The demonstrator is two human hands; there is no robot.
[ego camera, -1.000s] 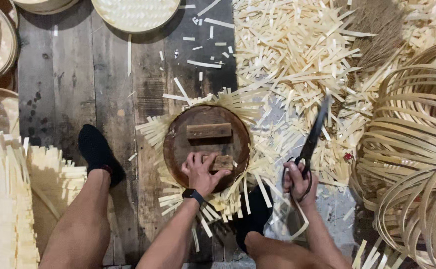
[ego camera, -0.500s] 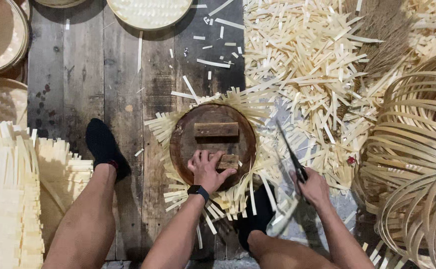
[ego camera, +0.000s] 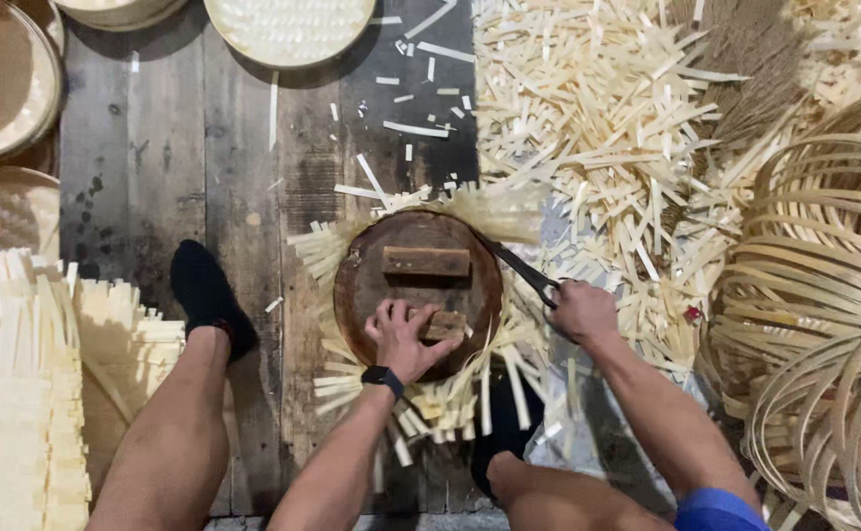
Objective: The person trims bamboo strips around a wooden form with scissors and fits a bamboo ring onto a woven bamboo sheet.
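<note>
We press our left hand (ego camera: 406, 339), fingers spread, on the near part of the round wooden disc (ego camera: 371, 285), beside a small wooden block (ego camera: 447, 325). Our right hand (ego camera: 582, 313) is to the right of the disc, clenched around the handles of black scissors (ego camera: 517, 264). Their blades point up-left along the disc's right rim, into the protruding bamboo strips (ego camera: 337, 246).

Bamboo-craft workshop: cut bamboo strips (ego camera: 607, 128) litter the plank floor (ego camera: 165, 177), beside coiled bamboo hoops (ego camera: 824, 295) and woven trays (ego camera: 288, 25).
</note>
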